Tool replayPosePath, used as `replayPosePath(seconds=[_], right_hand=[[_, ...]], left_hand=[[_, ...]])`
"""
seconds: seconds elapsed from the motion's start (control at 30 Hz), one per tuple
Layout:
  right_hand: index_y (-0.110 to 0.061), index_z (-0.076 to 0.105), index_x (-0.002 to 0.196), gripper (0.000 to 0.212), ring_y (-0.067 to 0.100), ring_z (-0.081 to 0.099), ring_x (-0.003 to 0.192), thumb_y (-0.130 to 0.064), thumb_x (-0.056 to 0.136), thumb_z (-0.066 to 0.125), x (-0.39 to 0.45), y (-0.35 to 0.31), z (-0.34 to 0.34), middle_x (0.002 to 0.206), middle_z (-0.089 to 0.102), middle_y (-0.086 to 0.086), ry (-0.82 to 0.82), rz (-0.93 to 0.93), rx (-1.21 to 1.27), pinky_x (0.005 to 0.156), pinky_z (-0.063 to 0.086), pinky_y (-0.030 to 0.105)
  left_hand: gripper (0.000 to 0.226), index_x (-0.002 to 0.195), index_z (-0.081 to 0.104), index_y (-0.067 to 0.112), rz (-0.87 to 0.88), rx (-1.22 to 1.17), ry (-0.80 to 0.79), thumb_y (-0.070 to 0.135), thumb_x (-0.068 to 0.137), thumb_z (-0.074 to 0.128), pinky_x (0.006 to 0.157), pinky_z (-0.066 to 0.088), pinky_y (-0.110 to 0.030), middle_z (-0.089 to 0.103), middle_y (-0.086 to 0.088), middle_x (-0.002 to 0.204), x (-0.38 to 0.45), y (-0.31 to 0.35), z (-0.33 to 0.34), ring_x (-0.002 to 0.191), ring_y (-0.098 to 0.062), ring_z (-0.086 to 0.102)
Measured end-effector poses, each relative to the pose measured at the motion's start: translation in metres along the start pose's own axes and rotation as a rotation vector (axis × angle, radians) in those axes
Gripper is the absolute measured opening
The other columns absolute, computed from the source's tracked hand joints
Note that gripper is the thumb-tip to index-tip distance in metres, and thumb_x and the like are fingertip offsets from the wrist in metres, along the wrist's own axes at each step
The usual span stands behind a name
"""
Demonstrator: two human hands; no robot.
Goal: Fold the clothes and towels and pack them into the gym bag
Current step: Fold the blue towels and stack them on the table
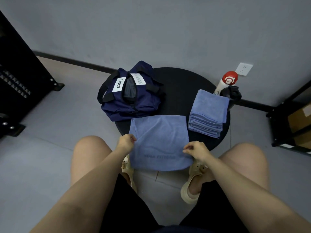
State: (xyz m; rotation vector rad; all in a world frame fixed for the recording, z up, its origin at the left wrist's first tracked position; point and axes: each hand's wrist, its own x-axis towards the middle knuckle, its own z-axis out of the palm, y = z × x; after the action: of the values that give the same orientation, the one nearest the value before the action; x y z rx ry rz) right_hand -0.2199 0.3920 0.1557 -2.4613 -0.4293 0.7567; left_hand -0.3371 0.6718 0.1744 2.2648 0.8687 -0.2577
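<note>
Blue towel pinched by both hands' fingers; one stack, one bag.

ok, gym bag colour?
Navy blue gym bag with black handles and white label patches; head view, the only one.

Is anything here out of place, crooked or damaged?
Nothing looks damaged or spilled. Only the blue towel hangs well over the round table's near edge, while the left hand and right hand pinch its sides. The folded stack also overhangs slightly on the right.
</note>
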Motion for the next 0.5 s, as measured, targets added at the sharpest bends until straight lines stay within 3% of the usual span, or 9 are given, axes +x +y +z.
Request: replayPosePath(seconds=[0.3,0.5], right_hand=[[-0.004,0.059,0.124,0.035,0.029,0.057,0.112,-0.021,0.094,0.059,0.048,-0.037,-0.018,0.122,0.061,0.016,0.131,0.012,0.017,0.094,0.047,0.035],[-0.002,0.048,0.135,0.041,0.032,0.050,0.122,-0.022,0.099,0.049,0.093,-0.065,-0.017,0.138,0.048,0.017,0.127,0.046,-0.050,0.094,0.043,0.032]], left_hand=[[0.025,0.115,0.060,0.001,-0.058,-0.067,0.015,0.004,0.092,0.050,0.091,0.044,-0.032,0.062,-0.017,0.115,0.034,0.012,-0.011,0.110,-0.031,0.055],[0.034,0.126,0.055,0.003,-0.127,-0.108,-0.011,0.008,0.093,0.049,0.099,0.043,-0.034,0.058,-0.016,0.126,0.070,0.017,-0.013,0.116,-0.033,0.053]])
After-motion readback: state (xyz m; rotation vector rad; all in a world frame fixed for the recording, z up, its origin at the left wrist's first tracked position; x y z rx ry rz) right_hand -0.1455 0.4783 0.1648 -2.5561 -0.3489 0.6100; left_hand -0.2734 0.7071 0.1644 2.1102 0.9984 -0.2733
